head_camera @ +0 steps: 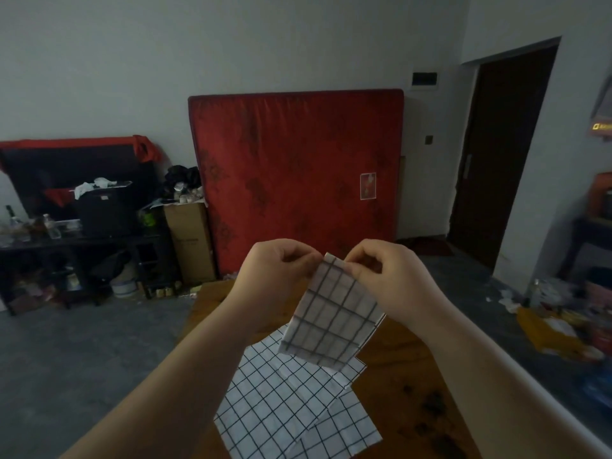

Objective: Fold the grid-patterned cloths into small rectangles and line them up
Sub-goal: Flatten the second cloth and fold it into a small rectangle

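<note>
So this looks pretty early on: one white cloth with a dark grid pattern [331, 313] is up in the air, folded into a narrow strip, while a pile of flat, unfolded white grid cloths [291, 402] waits on the brown wooden desk [407, 376]. No finished row that I can see. The left hand [275, 270] and right hand [384, 276] both pinch the strip's top edge, fingers clamped on either corner, and the rest dangles below them over the pile.

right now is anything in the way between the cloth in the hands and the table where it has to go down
The folded cloth hangs pinched by the left hand and right hand above the wooden table. Directly under it lie the unfolded grid cloths. Bare wood shows to their right; nothing else visible blocks it.
</note>
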Demonstrator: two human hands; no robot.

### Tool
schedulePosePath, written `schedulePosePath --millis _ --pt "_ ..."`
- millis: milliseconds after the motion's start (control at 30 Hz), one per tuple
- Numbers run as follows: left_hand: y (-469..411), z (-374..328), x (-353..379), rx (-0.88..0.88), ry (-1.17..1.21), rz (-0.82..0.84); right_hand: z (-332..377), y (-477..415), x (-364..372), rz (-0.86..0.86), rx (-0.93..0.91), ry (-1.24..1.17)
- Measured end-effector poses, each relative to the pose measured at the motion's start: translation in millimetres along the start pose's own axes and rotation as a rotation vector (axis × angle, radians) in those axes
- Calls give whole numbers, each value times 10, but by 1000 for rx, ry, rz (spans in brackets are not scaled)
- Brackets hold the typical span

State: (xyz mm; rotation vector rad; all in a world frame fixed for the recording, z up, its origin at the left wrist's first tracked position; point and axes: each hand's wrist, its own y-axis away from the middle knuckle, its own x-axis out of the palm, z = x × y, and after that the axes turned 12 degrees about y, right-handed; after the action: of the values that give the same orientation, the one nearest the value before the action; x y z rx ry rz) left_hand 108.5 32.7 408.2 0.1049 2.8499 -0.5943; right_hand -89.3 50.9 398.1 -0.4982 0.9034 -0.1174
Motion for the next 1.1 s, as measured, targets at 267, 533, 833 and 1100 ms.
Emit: schedulePosePath --millis 267,533,833,1100 --pt "40 86 -2 8 -57 158 -68 15 -24 -43 43 -109" --pt "-16 149 128 -14 -120 120 -53 30 7 40 -15 37" --pt "-24 244 160 -26 -153 163 -100 -6 -28 -95 12 -72" --pt "72 589 -76 -29 -175 139 -219 -48 -211 -186 79 -89"
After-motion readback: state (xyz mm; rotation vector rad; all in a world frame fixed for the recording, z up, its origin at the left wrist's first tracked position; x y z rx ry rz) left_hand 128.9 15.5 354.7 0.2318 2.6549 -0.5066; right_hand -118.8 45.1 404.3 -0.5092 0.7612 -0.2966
